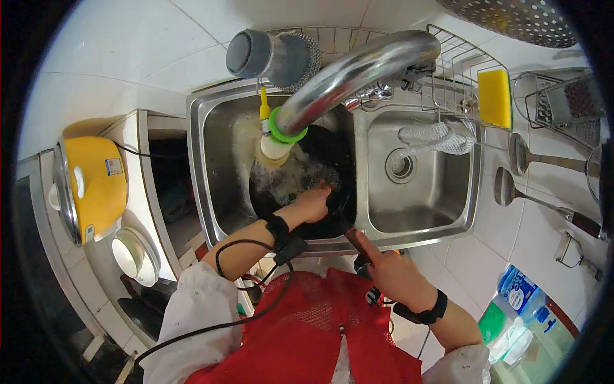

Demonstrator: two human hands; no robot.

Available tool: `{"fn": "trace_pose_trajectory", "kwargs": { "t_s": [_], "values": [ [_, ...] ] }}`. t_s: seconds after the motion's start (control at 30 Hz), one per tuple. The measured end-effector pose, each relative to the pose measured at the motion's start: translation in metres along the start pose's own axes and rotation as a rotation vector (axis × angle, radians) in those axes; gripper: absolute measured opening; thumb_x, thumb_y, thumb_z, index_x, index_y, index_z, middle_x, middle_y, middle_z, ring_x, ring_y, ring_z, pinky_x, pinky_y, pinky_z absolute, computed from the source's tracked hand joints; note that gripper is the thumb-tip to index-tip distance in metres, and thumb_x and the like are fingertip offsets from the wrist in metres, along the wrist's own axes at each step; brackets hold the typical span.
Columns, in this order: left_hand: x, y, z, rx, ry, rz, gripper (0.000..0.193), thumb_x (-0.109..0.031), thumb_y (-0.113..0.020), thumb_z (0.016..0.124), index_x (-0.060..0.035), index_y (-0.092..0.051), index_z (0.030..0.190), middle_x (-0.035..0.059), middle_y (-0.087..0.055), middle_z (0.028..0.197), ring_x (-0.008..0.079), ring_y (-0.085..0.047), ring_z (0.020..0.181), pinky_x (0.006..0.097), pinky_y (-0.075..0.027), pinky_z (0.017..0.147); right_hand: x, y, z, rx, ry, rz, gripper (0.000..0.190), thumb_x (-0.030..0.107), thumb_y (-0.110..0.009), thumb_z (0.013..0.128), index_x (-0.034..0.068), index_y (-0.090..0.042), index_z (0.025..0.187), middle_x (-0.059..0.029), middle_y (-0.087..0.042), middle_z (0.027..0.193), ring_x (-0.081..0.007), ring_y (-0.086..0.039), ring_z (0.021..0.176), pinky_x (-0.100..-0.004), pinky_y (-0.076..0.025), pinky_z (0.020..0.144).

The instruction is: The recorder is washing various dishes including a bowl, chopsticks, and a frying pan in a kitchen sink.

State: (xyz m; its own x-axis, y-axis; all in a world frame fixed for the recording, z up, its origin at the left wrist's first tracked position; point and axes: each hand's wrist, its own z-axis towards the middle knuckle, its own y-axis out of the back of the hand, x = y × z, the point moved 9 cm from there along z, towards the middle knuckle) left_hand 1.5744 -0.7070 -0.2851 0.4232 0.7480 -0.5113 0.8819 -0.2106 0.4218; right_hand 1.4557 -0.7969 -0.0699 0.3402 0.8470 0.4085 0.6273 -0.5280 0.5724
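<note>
A black wok-like pan [343, 168] lies in the large left basin [225, 158] of the steel double sink, with cloudy water and foam inside. My left hand [311, 201] reaches down into it, its fingertips at the wet inner surface. Whether those fingers hold a small scrubber cannot be made out. My right hand [398, 276] is closed around the pan's brown handle [357, 244], which sticks out over the sink's front rim. Above the pan hangs the thick chrome faucet [360, 72], its white nozzle [275, 149] fitted with a green ring and pointing into the pan.
The right basin [412, 211] has a mesh cloth [436, 138] hanging over its back edge. A grey dispenser [268, 57], a wire rack [460, 62] and a yellow sponge [494, 98] sit behind. Metal spatulas [504, 187] hang at right. A yellow cooker [98, 185] and bowls [127, 254] stand left.
</note>
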Motion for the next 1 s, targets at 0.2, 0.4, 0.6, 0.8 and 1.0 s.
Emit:
{"fn": "trace_pose_trajectory", "kwargs": {
  "t_s": [0.2,0.4,0.6,0.8,1.0],
  "values": [
    [0.044,0.047,0.022,-0.257,0.228,-0.149,0.067,-0.003,-0.049,0.073,-0.0025,-0.033,0.138,0.027,-0.026,0.144,0.0433,-0.044,0.118,0.0446,-0.04,0.098,0.01,0.006,0.0,-0.018,0.018,0.008,0.077,0.007,-0.054,0.075,0.013,-0.023,0.145,-0.0223,-0.06,0.068,-0.0365,-0.062,0.057,-0.0458,-0.05,0.052],
    [-0.016,0.004,-0.008,-0.037,-0.126,-0.134,0.066,-0.001,-0.047,0.075,-0.002,-0.031,0.139,0.0248,-0.018,0.148,0.0401,-0.032,0.131,0.0405,-0.03,0.108,0.005,0.006,0.0,0.026,-0.008,0.042,0.077,0.005,-0.054,0.076,0.012,-0.021,0.145,-0.0231,-0.06,0.067,-0.0374,-0.062,0.057,-0.0462,-0.05,0.052],
    [0.03,0.055,0.035,-0.627,0.012,-0.177,0.067,0.0,-0.045,0.075,-0.005,-0.031,0.14,0.0245,-0.026,0.145,0.038,-0.038,0.128,0.0404,-0.031,0.107,0.009,0.004,0.005,0.035,0.003,0.036,0.078,0.006,-0.055,0.076,0.012,-0.02,0.145,-0.0233,-0.06,0.067,-0.0375,-0.062,0.058,-0.0469,-0.049,0.052],
    [-0.027,0.021,-0.008,-0.027,-0.166,-0.252,0.066,0.003,-0.041,0.075,-0.0046,-0.031,0.14,0.0247,-0.039,0.137,0.0374,-0.039,0.127,0.0398,-0.032,0.106,0.005,0.007,-0.001,0.018,-0.004,0.075,0.074,0.007,-0.054,0.078,0.013,-0.021,0.145,-0.0228,-0.06,0.065,-0.0373,-0.062,0.059,-0.0472,-0.049,0.052],
    [0.008,0.052,0.024,-0.409,-0.038,-0.48,0.066,0.008,-0.04,0.072,-0.0035,-0.036,0.138,0.0246,-0.043,0.135,0.0354,-0.041,0.127,0.0363,-0.033,0.105,0.012,0.006,-0.002,0.031,-0.007,0.039,0.073,0.008,-0.054,0.08,0.014,-0.021,0.145,-0.0231,-0.061,0.067,-0.0376,-0.062,0.059,-0.0477,-0.049,0.052]
  ]
}}
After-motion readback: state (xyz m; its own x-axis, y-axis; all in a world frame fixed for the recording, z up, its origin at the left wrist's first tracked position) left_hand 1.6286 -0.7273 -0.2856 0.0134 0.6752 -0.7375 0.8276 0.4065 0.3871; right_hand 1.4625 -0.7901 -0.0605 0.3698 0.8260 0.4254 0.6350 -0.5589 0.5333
